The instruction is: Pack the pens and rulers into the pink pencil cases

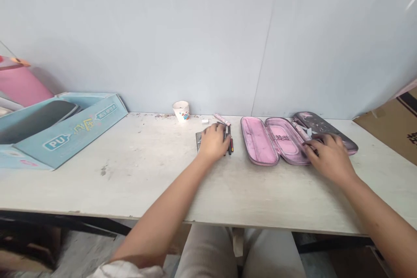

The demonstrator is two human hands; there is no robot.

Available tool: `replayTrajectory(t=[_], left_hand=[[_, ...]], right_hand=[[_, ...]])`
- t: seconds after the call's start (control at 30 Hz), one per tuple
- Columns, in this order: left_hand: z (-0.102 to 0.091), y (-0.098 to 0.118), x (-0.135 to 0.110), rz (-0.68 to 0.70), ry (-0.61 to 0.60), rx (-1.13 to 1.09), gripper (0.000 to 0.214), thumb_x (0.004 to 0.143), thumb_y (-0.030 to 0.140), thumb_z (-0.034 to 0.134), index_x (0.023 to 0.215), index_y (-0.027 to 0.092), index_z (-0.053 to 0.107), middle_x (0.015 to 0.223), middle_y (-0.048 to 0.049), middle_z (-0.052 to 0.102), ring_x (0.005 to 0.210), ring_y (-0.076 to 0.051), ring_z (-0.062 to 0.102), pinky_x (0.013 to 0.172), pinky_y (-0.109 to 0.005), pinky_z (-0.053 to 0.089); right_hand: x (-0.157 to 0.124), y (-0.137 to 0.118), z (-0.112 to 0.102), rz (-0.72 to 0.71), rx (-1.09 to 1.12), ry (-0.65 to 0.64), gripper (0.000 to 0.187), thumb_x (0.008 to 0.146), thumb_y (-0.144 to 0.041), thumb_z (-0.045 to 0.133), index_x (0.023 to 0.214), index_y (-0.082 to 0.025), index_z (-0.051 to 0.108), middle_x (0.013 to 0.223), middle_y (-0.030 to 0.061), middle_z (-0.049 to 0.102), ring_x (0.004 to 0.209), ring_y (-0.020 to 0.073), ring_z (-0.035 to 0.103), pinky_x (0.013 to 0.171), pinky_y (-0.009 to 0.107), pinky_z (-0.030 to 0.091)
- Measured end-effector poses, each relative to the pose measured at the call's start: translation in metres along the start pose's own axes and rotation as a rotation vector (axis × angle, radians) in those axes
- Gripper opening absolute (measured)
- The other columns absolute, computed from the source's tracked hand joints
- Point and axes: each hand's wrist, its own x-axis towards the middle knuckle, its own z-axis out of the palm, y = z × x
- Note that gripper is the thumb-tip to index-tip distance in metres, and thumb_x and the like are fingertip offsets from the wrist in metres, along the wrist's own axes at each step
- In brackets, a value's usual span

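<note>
At the bench's left edge sits a pale blue box [73,132] with "PU" printed on its side, a dark grey pad [34,120] lying in it and a pink sheet [22,87] behind it. Along the back edge, right of the box, a paper cup [180,110] stands upright, with a small white block [204,120] and a pink marker [222,119] lying a little further right. Near the middle of the bench, the left hand [213,142] lies partly over a small grey square [198,141], just beside a few dark pens [230,140] set side by side. Its fingers [221,132] curl down together against the pens, though I cannot tell whether they are clamped on them. Just right of the pens, a pencil case [270,141] lies open and flat near the back edge, pink lining up, with its dark starred cover [321,126] toward the right. The right hand [330,156] rests over the right part of the case, its fingers [312,143] together on a partly hidden dark object, clamped or not I cannot tell. Past the bench's right edge, a cardboard box [389,126] shows
</note>
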Motion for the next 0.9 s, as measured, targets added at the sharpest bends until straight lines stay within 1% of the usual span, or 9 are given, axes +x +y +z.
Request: replayTrajectory(t=[0.07,0.17,0.27,0.37,0.5,0.6,0.7,0.83,0.9], left_hand=[[-0.004,-0.019,0.001,-0.036,-0.026,0.083,0.034,0.084,0.037,0.043,0.108,0.017,0.054,0.110,-0.0137,0.054,0.104,-0.028,0.051,0.090,-0.043,0.036],[-0.005,-0.041,-0.004,0.002,-0.033,0.114,0.033,0.084,0.036,0.042,0.110,0.018,0.053,0.110,-0.0124,0.055,0.105,-0.027,0.049,0.092,-0.042,0.035],[-0.005,-0.052,-0.009,0.041,0.036,0.076,0.033,0.086,0.035,0.040,0.113,0.020,0.053,0.111,-0.0114,0.055,0.105,-0.026,0.049,0.094,-0.042,0.033],[-0.006,-0.058,-0.008,0.049,0.140,0.039,0.033,0.087,0.035,0.037,0.113,0.019,0.053,0.111,-0.0112,0.056,0.105,-0.025,0.049,0.097,-0.041,0.031],[-0.005,-0.062,-0.007,0.072,0.183,0.037,0.031,0.087,0.033,0.037,0.108,0.017,0.055,0.106,-0.0113,0.057,0.104,-0.025,0.048,0.100,-0.042,0.027],[-0.001,-0.062,-0.010,0.101,0.165,0.027,0.031,0.087,0.031,0.037,0.107,0.017,0.055,0.104,-0.0119,0.057,0.103,-0.025,0.048,0.101,-0.043,0.024],[0.002,-0.060,-0.012,0.120,0.171,-0.018,0.031,0.087,0.028,0.036,0.109,0.017,0.054,0.103,-0.0123,0.056,0.102,-0.025,0.048,0.102,-0.043,0.023],[0.001,-0.055,-0.013,0.113,0.165,-0.074,0.035,0.085,0.025,0.037,0.117,0.018,0.050,0.102,-0.0123,0.057,0.101,-0.026,0.049,0.098,-0.043,0.027],[-0.002,-0.052,-0.013,0.081,0.160,-0.113,0.041,0.085,0.024,0.037,0.125,0.019,0.043,0.102,-0.0117,0.058,0.100,-0.026,0.050,0.094,-0.043,0.031]], right_hand=[[0.009,-0.015,-0.003,-0.056,0.038,0.028,0.036,0.084,-0.036,0.038,0.094,-0.020,0.068,0.110,0.0127,0.055,0.108,0.0313,0.041,0.085,0.045,0.038],[0.030,-0.054,-0.007,-0.173,0.117,0.004,0.034,0.085,-0.034,0.038,0.093,-0.018,0.068,0.105,0.0117,0.059,0.105,0.0277,0.045,0.088,0.041,0.036],[0.059,-0.108,-0.004,-0.266,0.147,-0.106,0.034,0.086,-0.031,0.035,0.097,-0.018,0.065,0.100,0.0106,0.062,0.101,0.0248,0.049,0.087,0.036,0.036],[0.091,-0.162,0.009,-0.339,0.136,-0.203,0.033,0.086,-0.029,0.035,0.102,-0.016,0.061,0.103,0.0120,0.062,0.101,0.0242,0.050,0.086,0.035,0.035],[0.126,-0.215,0.039,-0.220,0.116,-0.295,0.035,0.084,-0.030,0.039,0.111,-0.012,0.053,0.106,0.0164,0.062,0.102,0.0267,0.052,0.081,0.035,0.037],[0.141,-0.234,0.059,-0.162,0.124,-0.322,0.039,0.081,-0.032,0.045,0.111,-0.009,0.052,0.101,0.0196,0.063,0.096,0.0286,0.055,0.077,0.037,0.039],[0.150,-0.238,0.069,-0.137,0.149,-0.308,0.035,0.079,-0.030,0.046,0.106,-0.008,0.055,0.097,0.0199,0.064,0.092,0.0286,0.057,0.075,0.036,0.039],[0.151,-0.233,0.060,-0.109,0.180,-0.185,0.032,0.085,-0.027,0.037,0.103,-0.007,0.055,0.101,0.0188,0.062,0.095,0.0264,0.055,0.079,0.034,0.037],[0.143,-0.229,0.047,-0.123,0.246,-0.036,0.032,0.087,-0.030,0.035,0.101,-0.009,0.055,0.098,0.0156,0.061,0.093,0.0252,0.054,0.078,0.034,0.037]])
